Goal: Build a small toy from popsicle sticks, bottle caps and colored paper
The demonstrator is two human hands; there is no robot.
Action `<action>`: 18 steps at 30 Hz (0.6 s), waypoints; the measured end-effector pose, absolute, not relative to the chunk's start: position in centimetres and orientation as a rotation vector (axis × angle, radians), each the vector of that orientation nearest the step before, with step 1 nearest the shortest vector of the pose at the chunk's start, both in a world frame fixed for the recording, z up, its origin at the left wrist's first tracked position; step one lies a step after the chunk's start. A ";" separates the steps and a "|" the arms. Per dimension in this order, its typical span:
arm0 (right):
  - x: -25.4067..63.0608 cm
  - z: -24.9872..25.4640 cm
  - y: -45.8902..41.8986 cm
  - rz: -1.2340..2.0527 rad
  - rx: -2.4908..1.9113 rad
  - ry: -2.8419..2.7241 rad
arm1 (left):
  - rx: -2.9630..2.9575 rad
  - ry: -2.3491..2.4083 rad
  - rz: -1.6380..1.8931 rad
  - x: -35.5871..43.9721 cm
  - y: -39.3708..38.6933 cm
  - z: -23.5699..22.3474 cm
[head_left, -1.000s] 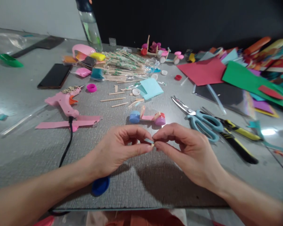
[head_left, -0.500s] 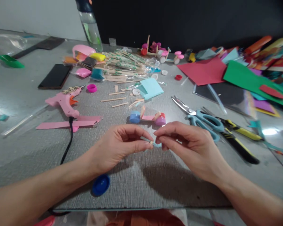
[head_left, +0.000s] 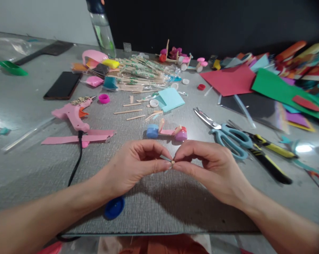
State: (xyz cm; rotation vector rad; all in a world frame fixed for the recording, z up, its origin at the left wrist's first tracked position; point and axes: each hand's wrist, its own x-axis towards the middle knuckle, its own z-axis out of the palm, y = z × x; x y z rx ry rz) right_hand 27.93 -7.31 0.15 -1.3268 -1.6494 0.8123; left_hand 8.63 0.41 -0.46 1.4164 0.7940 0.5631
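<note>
My left hand (head_left: 135,165) and my right hand (head_left: 211,165) meet fingertip to fingertip above the front of the table. Between them is a narrow light-blue paper strip (head_left: 165,158) around the pale end of a small wooden stick (head_left: 172,162). Both hands pinch it, and most of the strip is hidden by fingers. Just beyond the hands sits a little toy vehicle with a pink body (head_left: 167,132), a blue cap wheel (head_left: 152,131) and a purple-and-red cap wheel (head_left: 181,133). A dark blue cap (head_left: 114,207) lies near my left forearm.
A pink glue gun (head_left: 73,114) and its cord are at left, by pink strips (head_left: 61,139). Blue-handled scissors (head_left: 228,139) and yellow-black pliers (head_left: 270,160) lie right. Behind are cut sticks (head_left: 128,111), folded light-blue paper (head_left: 172,100), a phone (head_left: 62,85) and a bottle (head_left: 103,33).
My right fingers have moved left and closed onto the paper strip and stick end, meeting my left fingertips. The strip's free right end is now covered. The toy vehicle stays put.
</note>
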 end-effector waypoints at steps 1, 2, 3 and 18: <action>27.9 0.1 -7.3 0.824 -1.331 -1.643 | 1.390 0.768 0.558 8.6 0.4 -0.5; 27.8 0.1 -7.3 0.831 -1.336 -1.641 | 1.353 0.736 0.548 8.6 0.4 -0.5; 27.8 0.1 -7.4 0.832 -1.341 -1.643 | 1.323 0.711 0.539 8.5 0.4 -0.5; 27.6 0.0 -7.5 0.786 -1.311 -1.614 | 1.575 0.705 0.585 7.8 0.2 -0.8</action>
